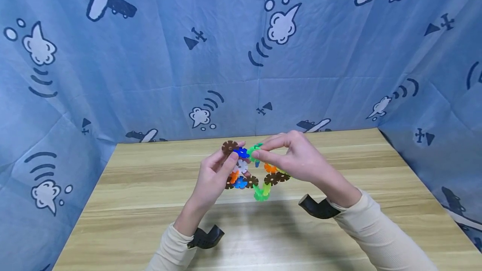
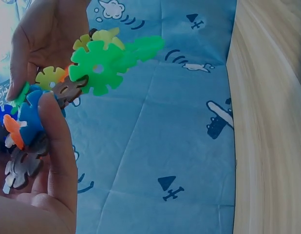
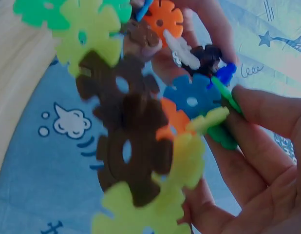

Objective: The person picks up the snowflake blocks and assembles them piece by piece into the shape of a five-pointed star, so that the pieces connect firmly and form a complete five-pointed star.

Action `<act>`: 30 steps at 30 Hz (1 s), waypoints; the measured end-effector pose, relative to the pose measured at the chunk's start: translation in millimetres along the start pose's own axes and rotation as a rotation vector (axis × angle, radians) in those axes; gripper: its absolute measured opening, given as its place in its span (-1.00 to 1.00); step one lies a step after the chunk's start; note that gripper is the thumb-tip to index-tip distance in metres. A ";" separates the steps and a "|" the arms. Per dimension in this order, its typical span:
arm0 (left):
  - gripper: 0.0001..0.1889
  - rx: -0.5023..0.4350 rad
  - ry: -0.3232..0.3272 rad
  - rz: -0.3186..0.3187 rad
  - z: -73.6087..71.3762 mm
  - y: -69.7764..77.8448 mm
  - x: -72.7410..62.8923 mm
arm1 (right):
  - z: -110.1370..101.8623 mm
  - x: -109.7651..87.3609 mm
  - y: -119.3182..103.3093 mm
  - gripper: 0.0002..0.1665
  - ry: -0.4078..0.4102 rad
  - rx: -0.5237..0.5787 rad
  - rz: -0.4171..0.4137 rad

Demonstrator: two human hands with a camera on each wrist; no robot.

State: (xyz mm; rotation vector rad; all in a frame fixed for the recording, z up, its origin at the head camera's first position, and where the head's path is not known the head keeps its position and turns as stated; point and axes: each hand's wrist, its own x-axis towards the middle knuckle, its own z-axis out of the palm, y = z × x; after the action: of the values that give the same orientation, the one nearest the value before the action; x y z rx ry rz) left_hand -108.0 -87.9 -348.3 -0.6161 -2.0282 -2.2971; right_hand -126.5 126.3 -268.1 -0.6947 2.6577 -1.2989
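Both hands hold up a linked chain of notched plastic snowflake discs above the table. My left hand (image 1: pixel 212 177) grips its left side, thumb by a dark blue disc (image 1: pixel 242 153) beside a brown disc (image 1: pixel 229 147). Between thumb and fingers, my right hand (image 1: pixel 303 160) pinches a green disc (image 1: pixel 252 153) that meets the dark blue one. A white disc (image 1: pixel 242 166) sits lower in the chain. At the bottom hangs a bright green disc (image 1: pixel 261 195), large in the left wrist view. Brown discs (image 3: pixel 109 151) and yellow ones fill the right wrist view; fingers partly hide the joints.
Below the hands lies a wood-grain table (image 1: pixel 150 204). A blue curtain (image 1: pixel 226 53) printed with planes and clouds stands behind it and along the sides. Black curved mounts (image 1: pixel 206 237) are strapped to both wrists.
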 end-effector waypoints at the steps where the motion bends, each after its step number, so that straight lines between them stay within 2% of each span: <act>1: -0.60 -0.003 0.007 -0.007 0.2 0.3 0.0 | 0.8 -0.5 -0.2 -0.85 0.013 0.009 0.006; 8: -0.60 0.013 0.056 -0.052 1.6 2.2 0.5 | 7.5 -1.8 -0.5 -0.82 0.117 0.053 0.030; 13: -0.59 -0.005 0.076 -0.096 3.0 2.9 0.9 | 10.4 -1.6 -2.3 -0.81 0.152 0.082 0.063; 16: -0.58 -0.034 0.082 -0.115 3.7 3.2 1.7 | 11.5 -0.6 -2.9 -0.78 0.146 0.081 0.089; 23: -0.58 -0.059 0.058 -0.107 3.5 1.9 2.7 | 10.1 1.1 -1.4 -0.74 0.111 0.054 0.122; 30: -0.57 -0.070 0.035 -0.117 3.3 1.3 2.1 | 9.4 1.0 2.4 -0.82 0.081 0.025 0.094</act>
State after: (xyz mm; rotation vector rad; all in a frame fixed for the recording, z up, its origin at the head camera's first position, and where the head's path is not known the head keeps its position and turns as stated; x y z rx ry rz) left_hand -108.7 -84.4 -346.2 -0.4680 -2.0279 -2.4345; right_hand -125.6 120.3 -275.8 -0.5176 2.6958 -1.3604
